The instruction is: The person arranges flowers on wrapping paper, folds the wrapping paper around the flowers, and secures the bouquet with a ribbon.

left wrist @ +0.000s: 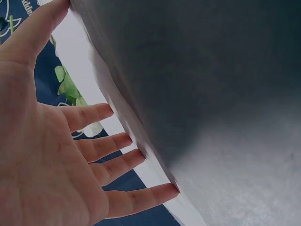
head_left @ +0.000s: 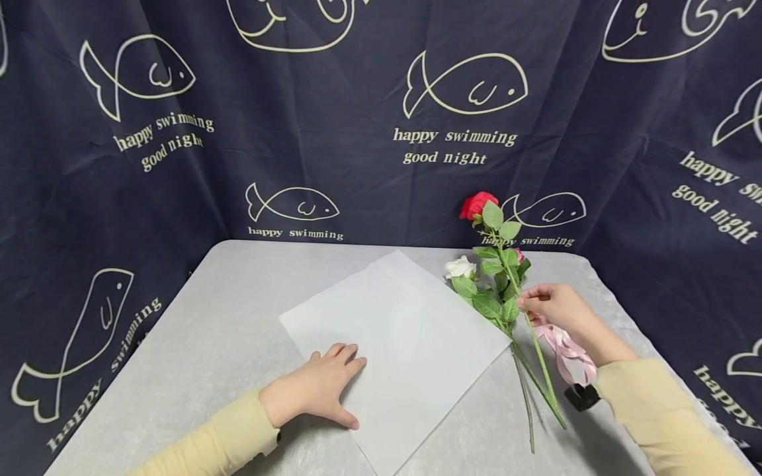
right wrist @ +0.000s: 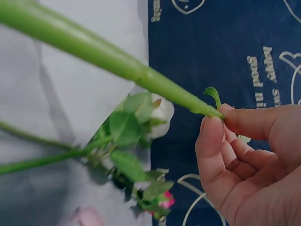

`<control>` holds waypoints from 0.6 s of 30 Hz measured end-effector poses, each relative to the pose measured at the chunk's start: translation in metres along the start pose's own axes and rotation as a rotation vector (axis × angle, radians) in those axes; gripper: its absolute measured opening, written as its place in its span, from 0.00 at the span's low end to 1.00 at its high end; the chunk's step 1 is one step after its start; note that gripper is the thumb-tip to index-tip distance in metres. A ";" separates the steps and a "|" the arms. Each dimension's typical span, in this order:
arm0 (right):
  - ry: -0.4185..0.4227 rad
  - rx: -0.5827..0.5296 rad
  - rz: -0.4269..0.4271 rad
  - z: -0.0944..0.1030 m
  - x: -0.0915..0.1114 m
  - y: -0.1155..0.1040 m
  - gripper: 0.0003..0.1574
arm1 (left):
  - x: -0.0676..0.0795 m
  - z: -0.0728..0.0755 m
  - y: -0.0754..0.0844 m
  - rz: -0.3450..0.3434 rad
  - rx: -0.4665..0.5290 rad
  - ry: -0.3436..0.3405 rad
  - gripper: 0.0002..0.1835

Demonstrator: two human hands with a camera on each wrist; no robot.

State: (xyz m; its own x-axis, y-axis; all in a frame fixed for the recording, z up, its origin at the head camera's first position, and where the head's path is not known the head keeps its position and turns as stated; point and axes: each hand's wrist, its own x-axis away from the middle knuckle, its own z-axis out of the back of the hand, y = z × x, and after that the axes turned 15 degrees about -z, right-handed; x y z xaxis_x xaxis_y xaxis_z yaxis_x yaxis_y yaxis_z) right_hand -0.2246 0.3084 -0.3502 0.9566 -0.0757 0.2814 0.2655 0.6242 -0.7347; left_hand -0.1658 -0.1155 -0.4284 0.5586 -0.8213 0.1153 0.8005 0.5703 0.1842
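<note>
My left hand (head_left: 324,383) rests with spread, straight fingers on the left edge of a white paper sheet (head_left: 405,344), which lies cornerwise on the table. In the left wrist view the fingertips (left wrist: 123,139) touch the paper near its edge. My right hand (head_left: 559,307) pinches the green stem (right wrist: 108,56) of a red rose (head_left: 478,205) between thumb and forefinger, with the bloom pointing away. Under it, on the table and beside the paper's right corner, lie a white rose (head_left: 460,268) and a pink rose (head_left: 520,255), the pink one partly hidden by leaves.
A looped pink ribbon (head_left: 568,354) lies beneath my right wrist. The table (head_left: 196,370) has a pale grey cover. Dark blue curtains (head_left: 357,119) with fish drawings enclose its back and sides.
</note>
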 end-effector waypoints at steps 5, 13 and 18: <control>-0.047 -0.029 0.003 -0.006 0.004 -0.021 0.23 | -0.001 0.000 0.002 0.002 -0.006 -0.010 0.57; -0.094 -0.073 0.001 -0.027 0.007 -0.047 0.20 | -0.001 0.000 0.009 -0.001 -0.006 -0.014 0.57; -0.127 -0.116 0.020 -0.044 0.005 -0.062 0.18 | -0.001 0.001 0.014 -0.002 -0.008 -0.025 0.57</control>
State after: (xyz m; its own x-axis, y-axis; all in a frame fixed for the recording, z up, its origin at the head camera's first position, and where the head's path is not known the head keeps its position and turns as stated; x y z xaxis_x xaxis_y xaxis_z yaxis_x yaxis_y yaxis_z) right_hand -0.2306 0.2354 -0.3301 0.9410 0.0396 0.3360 0.2652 0.5304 -0.8052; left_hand -0.1554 -0.1071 -0.4245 0.5514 -0.8225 0.1390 0.8035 0.5685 0.1763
